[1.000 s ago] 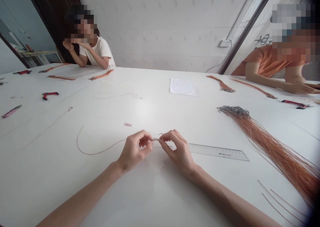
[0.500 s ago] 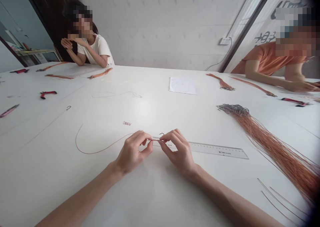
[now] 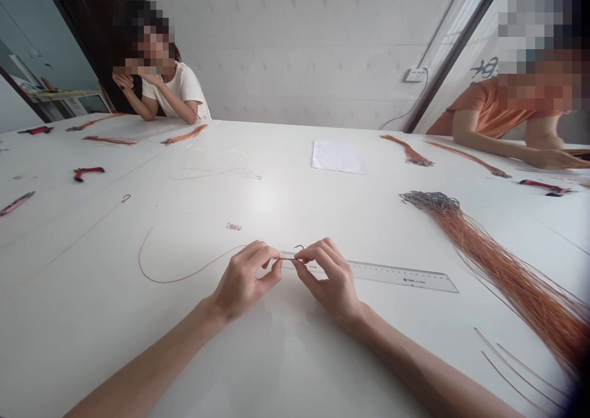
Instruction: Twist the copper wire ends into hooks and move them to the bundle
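Just above the white table point(image 3: 184, 338), my left hand point(image 3: 249, 276) pinches a thin reddish line point(image 3: 173, 281), which curves away to the left. My right hand point(image 3: 328, 276) pinches a dark fish hook point(image 3: 299, 246), whose bend shows above the fingertips. A short stretch of line and hook shank spans the small gap between the two hands. Under and behind my right hand lies a clear ruler point(image 3: 401, 275), reaching out to the right. A small red-printed label point(image 3: 234, 227) rests beyond my left hand.
At right lies a large bundle of orange lines with hooks point(image 3: 502, 270). A paper point(image 3: 336, 157), red pliers point(image 3: 88, 172), a pink pen point(image 3: 17, 203) and a loose hook point(image 3: 126, 198) lie farther off. Two people sit across, with smaller bundles point(image 3: 410, 152) near them.
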Available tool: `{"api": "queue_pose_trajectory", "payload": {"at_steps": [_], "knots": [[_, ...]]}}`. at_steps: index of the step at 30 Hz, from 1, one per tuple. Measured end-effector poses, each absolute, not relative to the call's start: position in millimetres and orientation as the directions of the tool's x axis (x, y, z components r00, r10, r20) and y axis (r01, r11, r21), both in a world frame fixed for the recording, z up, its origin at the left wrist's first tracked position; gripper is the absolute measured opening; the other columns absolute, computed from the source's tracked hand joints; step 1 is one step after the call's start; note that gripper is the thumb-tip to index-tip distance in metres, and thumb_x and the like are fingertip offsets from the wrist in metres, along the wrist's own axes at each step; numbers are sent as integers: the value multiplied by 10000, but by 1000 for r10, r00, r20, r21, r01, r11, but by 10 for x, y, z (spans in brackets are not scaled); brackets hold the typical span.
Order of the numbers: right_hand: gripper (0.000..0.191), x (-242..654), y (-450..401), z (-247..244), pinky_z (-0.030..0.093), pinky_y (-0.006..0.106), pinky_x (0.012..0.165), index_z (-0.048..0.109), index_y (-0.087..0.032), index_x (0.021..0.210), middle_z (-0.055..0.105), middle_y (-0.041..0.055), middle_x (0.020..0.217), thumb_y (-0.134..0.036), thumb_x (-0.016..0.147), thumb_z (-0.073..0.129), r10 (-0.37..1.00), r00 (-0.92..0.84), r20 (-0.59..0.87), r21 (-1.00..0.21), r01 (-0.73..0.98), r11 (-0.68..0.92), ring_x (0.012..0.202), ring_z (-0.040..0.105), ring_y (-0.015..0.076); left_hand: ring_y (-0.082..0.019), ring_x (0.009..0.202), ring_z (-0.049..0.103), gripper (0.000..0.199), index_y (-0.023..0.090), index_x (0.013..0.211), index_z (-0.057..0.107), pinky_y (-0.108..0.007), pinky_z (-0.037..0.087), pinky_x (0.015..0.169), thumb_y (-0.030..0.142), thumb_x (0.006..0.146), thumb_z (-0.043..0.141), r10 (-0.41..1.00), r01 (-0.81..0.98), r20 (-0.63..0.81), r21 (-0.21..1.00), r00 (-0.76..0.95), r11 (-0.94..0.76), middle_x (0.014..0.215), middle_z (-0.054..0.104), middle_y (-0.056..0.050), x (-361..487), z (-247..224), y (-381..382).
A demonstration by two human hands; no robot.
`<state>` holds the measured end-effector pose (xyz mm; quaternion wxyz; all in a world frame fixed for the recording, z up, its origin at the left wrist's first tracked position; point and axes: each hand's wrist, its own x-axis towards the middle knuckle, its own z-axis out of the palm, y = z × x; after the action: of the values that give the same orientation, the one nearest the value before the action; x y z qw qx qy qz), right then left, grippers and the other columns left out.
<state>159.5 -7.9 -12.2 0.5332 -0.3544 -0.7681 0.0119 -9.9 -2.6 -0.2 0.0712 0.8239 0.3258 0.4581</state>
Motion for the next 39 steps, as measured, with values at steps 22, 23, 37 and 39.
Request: {"api": "queue_pose_trajectory", "payload": {"at_steps": [22,23,37,39], "knots": [[132,1589,-80,-125,442,255,548,527,-210,812,547,0,645,-80,815,552,551,-187,813,-395,518,758,650,487,130,-79,577,415,125,186,755,482,-188,381,534,76,813,488,619,463,694,440,369,-769,618,399,44,-95,-8,-42],[132,1590,-80,-125,442,255,549,529,-209,813,548,0,644,-79,814,554,551,-187,813,-395,518,759,650,487,130,-78,579,415,125,186,757,482,-189,382,537,75,813,487,619,462,693,441,370,-770,619,398,44,-96,-9,-41],[136,1592,-88,-119,444,256,549,535,-211,823,556,2,648,-76,811,553,547,-189,815,-390,518,761,655,495,133,-79,575,414,116,188,763,487,-190,387,536,86,820,484,611,471,699,425,372,-773,615,402,44,-95,-23,-41],[128,1592,-88,-117,442,260,545,539,-214,821,557,1,646,-85,817,545,549,-186,815,-395,515,761,650,497,135,-80,573,414,113,189,761,487,-192,389,535,95,824,479,619,477,692,429,372,-767,613,403,44,-95,-19,-40]]}}
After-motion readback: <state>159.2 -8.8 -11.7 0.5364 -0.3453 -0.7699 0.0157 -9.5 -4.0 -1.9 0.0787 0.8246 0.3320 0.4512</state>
